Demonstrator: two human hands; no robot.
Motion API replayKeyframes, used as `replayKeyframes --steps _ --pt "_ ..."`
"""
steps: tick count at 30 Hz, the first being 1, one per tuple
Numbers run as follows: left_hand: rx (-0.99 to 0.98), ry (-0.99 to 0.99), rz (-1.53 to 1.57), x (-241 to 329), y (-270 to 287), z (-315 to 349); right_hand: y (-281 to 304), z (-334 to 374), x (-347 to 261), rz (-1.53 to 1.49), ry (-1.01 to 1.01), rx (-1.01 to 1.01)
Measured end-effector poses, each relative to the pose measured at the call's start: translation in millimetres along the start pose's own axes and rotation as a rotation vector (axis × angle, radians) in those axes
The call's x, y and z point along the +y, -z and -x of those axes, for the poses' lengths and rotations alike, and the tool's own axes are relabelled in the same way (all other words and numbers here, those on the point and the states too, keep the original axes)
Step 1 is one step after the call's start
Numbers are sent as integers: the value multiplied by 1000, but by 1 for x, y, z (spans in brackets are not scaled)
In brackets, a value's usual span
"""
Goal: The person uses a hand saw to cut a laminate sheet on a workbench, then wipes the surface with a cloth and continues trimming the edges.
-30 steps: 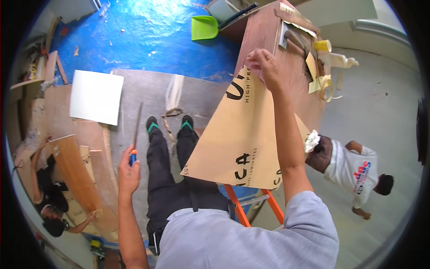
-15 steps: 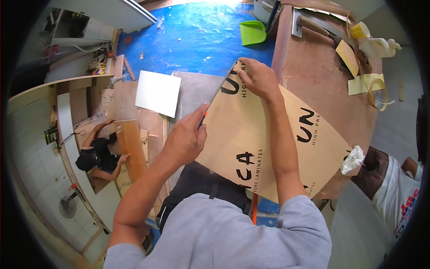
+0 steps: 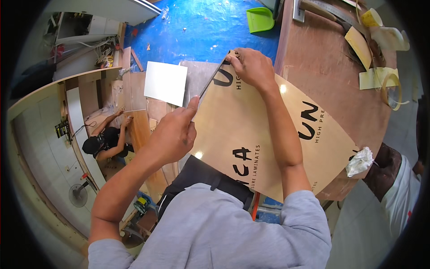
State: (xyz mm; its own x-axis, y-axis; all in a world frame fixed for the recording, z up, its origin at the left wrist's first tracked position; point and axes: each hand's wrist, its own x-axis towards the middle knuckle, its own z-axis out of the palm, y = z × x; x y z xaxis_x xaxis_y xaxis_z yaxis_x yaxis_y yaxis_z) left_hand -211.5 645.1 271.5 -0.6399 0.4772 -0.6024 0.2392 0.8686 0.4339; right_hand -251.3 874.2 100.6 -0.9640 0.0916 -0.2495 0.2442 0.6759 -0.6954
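Note:
A tan laminate sheet (image 3: 273, 130) with dark lettering lies under my arms, its left edge running slantwise from me toward the far side. Along that edge lies a long, thin, dark metal tool, which looks like a flat file (image 3: 210, 83). My left hand (image 3: 174, 134) is closed round its near end, the handle hidden in the fist. At the far corner of the sheet, my right hand (image 3: 253, 69) is closed on the tool's far end, thumb on the near side. The right forearm crosses over the sheet.
A brown workbench (image 3: 331, 58) on the right carries a square, a tape roll and a white bottle. Crumpled white paper (image 3: 359, 162) sits by the sheet's right corner. A white panel (image 3: 165, 83) lies at left. A co-worker (image 3: 107, 141) handles a wooden board. A green dustpan (image 3: 260, 20) stands beyond.
Both my hands have shifted left with the tool and the sheet's edge. The orange on the handle is now hidden. The co-worker's hands have come together at the board's far end.

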Motion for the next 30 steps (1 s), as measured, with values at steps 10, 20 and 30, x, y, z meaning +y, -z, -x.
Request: replayKeyframes --steps 10,20,30 --pt "34 145 21 -21 2 -67 -11 -7 3 -30 13 67" --pt "-107 147 -39 -12 -19 -26 -8 -2 -2 1 -8 1" --pt "-121 267 -51 45 46 17 -11 -1 3 9 -17 59"
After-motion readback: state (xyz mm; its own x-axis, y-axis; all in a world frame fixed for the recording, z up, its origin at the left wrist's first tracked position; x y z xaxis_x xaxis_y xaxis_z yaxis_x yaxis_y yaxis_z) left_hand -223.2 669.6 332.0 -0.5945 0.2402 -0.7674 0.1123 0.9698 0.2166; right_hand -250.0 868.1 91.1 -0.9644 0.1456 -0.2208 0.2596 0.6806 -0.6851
